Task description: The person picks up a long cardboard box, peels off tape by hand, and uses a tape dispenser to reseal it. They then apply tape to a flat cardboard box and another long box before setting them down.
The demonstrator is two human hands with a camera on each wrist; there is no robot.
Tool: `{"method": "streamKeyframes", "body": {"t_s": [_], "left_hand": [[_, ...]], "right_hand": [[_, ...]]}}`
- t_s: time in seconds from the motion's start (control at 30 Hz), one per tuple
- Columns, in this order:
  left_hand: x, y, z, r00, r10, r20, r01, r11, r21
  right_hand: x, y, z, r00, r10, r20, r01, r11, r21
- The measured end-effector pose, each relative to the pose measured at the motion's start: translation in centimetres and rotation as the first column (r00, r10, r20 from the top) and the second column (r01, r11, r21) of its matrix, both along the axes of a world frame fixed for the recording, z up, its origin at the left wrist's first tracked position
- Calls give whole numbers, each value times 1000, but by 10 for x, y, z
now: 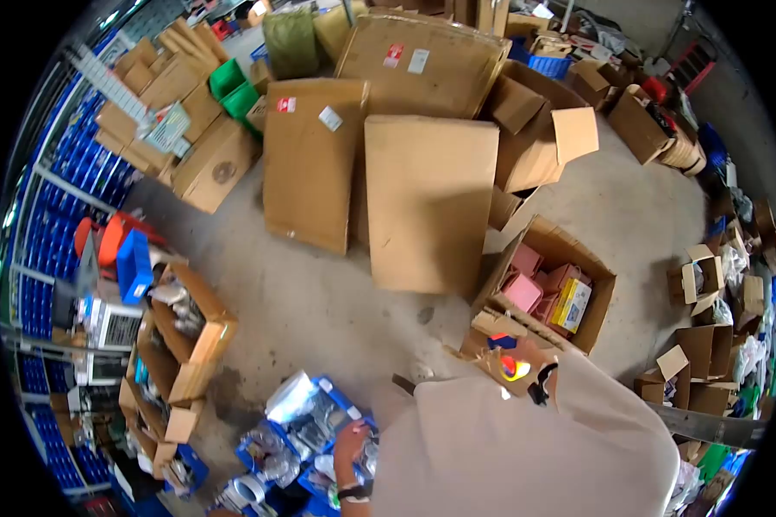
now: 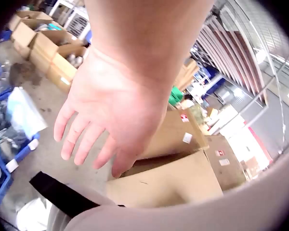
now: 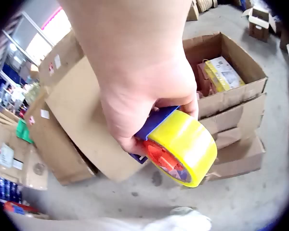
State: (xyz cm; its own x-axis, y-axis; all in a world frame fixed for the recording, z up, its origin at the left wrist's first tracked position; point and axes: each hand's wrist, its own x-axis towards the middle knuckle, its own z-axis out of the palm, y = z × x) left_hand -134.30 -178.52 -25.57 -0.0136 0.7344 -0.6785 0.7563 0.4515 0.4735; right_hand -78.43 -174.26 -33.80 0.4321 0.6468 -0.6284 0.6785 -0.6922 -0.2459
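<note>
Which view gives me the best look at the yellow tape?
The right wrist view: the tape roll is large and unobstructed there, in a blue holder held by the right hand. The head view shows it only small; the left wrist view doesn't show it.

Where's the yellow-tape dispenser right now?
In the right wrist view, the tape dispenser is in the right hand, pictured below and left of the large open carton.
</note>
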Motion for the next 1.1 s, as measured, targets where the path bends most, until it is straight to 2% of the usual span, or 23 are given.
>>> {"method": "streamKeyframes", "body": {"t_s": [0.03, 0.07, 0.1, 0.13, 0.17, 0.23, 0.27, 0.33, 0.37, 0.43, 0.47, 0.5, 0.57, 0.63, 0.67, 0.7, 0.73, 0.77, 0.8, 0.83, 0.9, 1.0, 1.1], "left_hand": [[-12, 48, -23, 937, -299, -181, 321, 941, 109], [-54, 92, -101, 826, -558, -85, 549, 759, 351], [-21, 147, -60, 978, -207, 23, 193, 940, 283], [-15, 211, -70, 986, -152, 62, 147, 986, 84], [-3, 268, -68, 980, -186, 72, 176, 976, 128], [23, 383, -58, 958, -283, 38, 273, 947, 168], [43, 437, -50, 940, -341, 3, 337, 929, 154], [91, 538, -38, 919, -360, 160, 279, 881, 383], [120, 592, -34, 882, -431, 193, 297, 823, 484], [191, 702, -11, 814, -518, 263, 336, 789, 514], [219, 752, -47, 807, -583, 98, 352, 607, 713], [250, 800, -61, 747, -664, -31, 488, 516, 704], [317, 868, -44, 669, -711, -215, 565, 299, 769], [373, 928, -55, 520, -751, -407, 779, 222, 586], [396, 961, -68, 457, -768, -448, 830, 188, 526], [414, 982, -86, 390, -785, -481, 874, 150, 462], [427, 999, -101, 323, -796, -512, 909, 110, 402], [437, 1017, -117, 269, -882, -386, 949, 175, 260], [445, 1033, -130, 232, -940, -252, 971, 209, 114], [447, 1038, -135, 293, -934, -204, 956, 280, 91], [447, 1037, -136, 341, -920, -191, 940, 329, 89], [440, 1031, -131, 302, -947, -106, 952, 293, 91], [400, 990, -98, 363, -928, -86, 923, 345, 171]], "right_hand": [[-6, 17, 16, 996, 3, -89, -1, 1000, 19], [-13, 34, 33, 984, 4, -180, 3, 999, 34], [-19, 46, 36, 982, -28, -186, 36, 999, 38], [-24, 53, 45, 966, -78, -245, 110, 987, 119], [-33, 60, 53, 944, -117, -309, 183, 963, 197], [-47, 72, 57, 921, -293, -258, 326, 941, 94], [-54, 76, 59, 913, -328, -243, 367, 920, 137], [-74, 79, 47, 882, -454, -130, 472, 853, 225], [-83, 81, 41, 858, -513, -36, 513, 848, 132], [-111, 81, 46, 821, -568, 54, 565, 823, 64], [-121, 101, 44, 778, -625, 58, 623, 781, 47], [-136, 102, 36, 758, -625, 189, 645, 762, -66], [-168, 106, 45, 772, -582, 255, 633, 740, -226], [-196, 115, 58, 790, -582, 194, 614, 744, -265], [-214, 120, 71, 789, -585, 188, 614, 749, -247], [-229, 140, 100, 762, -627, 163, 646, 718, -258], [-249, 133, 107, 731, -658, 182, 683, 708, -181], [-263, 127, 118, 690, -722, 51, 722, 683, -110], [-276, 108, 117, 618, -784, 66, 776, 594, -210], [-296, 87, 118, 584, -810, 56, 805, 568, -172], [-338, 76, 128, 537, -823, 184, 836, 490, -246], [-378, 101, 133, 479, -858, 184, 856, 411, -313], [-390, 128, 156, 425, -882, 203, 868, 333, -368]]}}
